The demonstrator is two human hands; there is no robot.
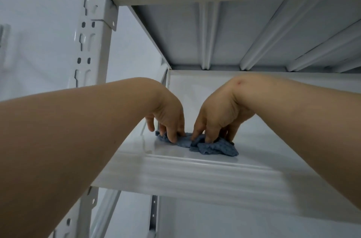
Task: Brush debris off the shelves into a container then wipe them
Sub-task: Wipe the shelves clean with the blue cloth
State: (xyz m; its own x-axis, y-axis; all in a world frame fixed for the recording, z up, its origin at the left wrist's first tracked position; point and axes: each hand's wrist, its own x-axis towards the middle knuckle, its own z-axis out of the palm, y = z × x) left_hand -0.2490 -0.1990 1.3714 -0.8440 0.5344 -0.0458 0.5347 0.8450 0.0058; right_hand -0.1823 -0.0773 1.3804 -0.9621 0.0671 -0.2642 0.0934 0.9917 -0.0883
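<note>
A crumpled blue cloth [211,147] lies on a white metal shelf [195,175] near its left end. Both my arms reach up over the shelf's front lip. My left hand [168,118] bends down at the wrist and its fingertips pinch the cloth's left part. My right hand [216,118] comes down beside it, fingers curled into the cloth's middle folds. The two hands nearly touch. The back of the cloth is hidden behind my fingers.
The underside of the shelf above [244,34], with several ribs, hangs close over my hands. A perforated white upright post [91,29] stands at the left front corner. A pale wall [35,23] lies behind and to the left.
</note>
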